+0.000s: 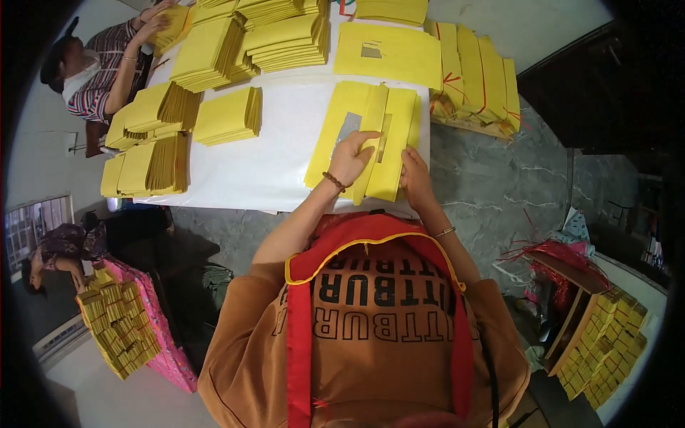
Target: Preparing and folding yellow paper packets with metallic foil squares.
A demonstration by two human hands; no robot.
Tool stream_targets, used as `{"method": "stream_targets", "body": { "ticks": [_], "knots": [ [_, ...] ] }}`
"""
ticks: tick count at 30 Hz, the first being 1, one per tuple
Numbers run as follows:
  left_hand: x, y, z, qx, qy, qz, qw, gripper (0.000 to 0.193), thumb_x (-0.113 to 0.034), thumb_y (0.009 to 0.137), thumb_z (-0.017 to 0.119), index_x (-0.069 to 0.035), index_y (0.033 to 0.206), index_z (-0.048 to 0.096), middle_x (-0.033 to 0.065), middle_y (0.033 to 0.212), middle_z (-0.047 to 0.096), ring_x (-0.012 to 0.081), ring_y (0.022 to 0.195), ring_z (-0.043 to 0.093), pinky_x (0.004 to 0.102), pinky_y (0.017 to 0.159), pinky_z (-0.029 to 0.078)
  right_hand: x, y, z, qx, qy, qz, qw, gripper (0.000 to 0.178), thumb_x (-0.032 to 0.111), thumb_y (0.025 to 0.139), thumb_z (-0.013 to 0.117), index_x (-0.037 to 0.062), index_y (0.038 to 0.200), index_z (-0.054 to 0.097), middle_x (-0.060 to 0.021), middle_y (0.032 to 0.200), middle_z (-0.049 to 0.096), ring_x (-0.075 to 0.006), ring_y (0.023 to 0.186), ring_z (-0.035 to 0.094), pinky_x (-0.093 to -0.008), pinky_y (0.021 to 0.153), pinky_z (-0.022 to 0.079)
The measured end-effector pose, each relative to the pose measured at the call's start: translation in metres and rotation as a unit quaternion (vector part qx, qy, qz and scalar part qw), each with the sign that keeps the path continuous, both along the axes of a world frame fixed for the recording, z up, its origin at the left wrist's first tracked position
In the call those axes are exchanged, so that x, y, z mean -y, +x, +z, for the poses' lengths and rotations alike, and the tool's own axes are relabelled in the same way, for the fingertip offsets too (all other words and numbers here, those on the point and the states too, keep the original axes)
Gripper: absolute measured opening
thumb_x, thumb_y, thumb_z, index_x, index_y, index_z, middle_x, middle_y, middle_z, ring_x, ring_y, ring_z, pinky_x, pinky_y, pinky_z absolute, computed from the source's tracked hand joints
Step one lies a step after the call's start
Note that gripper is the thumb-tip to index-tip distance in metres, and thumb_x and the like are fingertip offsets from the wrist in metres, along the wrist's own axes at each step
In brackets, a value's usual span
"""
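A yellow paper piece (403,118), partly folded along its length, lies near the right front corner of the white table (278,157). My left hand (351,158), a beaded bracelet at its wrist, is closed on the raised middle flap, near a long narrow slot. At the right edge of the same piece, the fingers of my right hand (415,175) grip the paper. Beneath my left hand is another yellow sheet (321,153) with a silver-grey patch (348,128). How the layers join under my fingers is hidden.
Stacks of folded yellow paper (203,53) stand on the table's left and far side. A flat yellow pile (389,53) lies beyond my hands, with red-tied bundles (474,75) at right. One co-worker (103,71) handles paper at far left; another (64,253) is beside a filled box.
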State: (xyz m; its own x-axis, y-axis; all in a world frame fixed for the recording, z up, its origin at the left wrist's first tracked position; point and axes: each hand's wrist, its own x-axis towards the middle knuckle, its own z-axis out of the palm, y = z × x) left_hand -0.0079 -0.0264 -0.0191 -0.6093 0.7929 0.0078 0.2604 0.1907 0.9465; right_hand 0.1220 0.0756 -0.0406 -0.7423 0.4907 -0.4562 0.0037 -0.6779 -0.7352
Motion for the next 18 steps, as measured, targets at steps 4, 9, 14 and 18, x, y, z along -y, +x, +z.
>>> {"method": "stream_targets", "body": {
  "ticks": [4,9,14,18],
  "knots": [
    [0.001,-0.001,-0.008,0.021,0.022,0.01,0.999,0.028,-0.001,0.077,0.053,-0.005,0.104,0.059,0.0133,0.093,0.057,0.025,0.083,0.056,0.0306,0.072,0.044,-0.001,-0.001,0.006,-0.025,-0.015,0.015,0.999,0.02,0.011,0.09,0.041,0.0034,0.107,0.048,-0.0057,0.096,0.055,-0.0125,0.084,0.057,-0.0268,0.072,0.048],
    [0.007,-0.001,-0.008,0.013,0.025,0.049,0.998,0.024,-0.001,0.078,0.053,-0.004,0.101,0.06,0.0111,0.086,0.058,0.0191,0.076,0.056,0.0265,0.066,0.044,-0.001,-0.003,0.003,-0.029,0.028,0.04,0.998,0.036,0.007,0.088,0.04,0.0079,0.123,0.035,-0.0107,0.108,0.051,-0.0186,0.096,0.054,-0.0324,0.077,0.048],
    [0.007,0.003,-0.008,-0.043,0.049,0.06,0.996,0.023,-0.004,0.08,0.053,-0.003,0.101,0.06,0.0107,0.086,0.059,0.0178,0.074,0.055,0.026,0.067,0.043,-0.009,-0.001,-0.005,-0.037,-0.006,0.069,0.997,0.05,0.005,0.087,0.038,0.013,0.133,0.02,-0.0129,0.116,0.047,-0.0218,0.101,0.052,-0.0351,0.081,0.048],
    [0.008,0.005,-0.006,-0.015,0.04,0.08,0.996,0.021,-0.005,0.081,0.052,-0.002,0.1,0.06,0.0103,0.087,0.06,0.017,0.076,0.056,0.0261,0.07,0.044,-0.011,0.003,0.001,-0.106,-0.026,0.084,0.99,0.053,0.004,0.087,0.04,0.0118,0.134,0.018,-0.0128,0.121,0.042,-0.0221,0.103,0.051,-0.0354,0.083,0.046]
  ]
}}
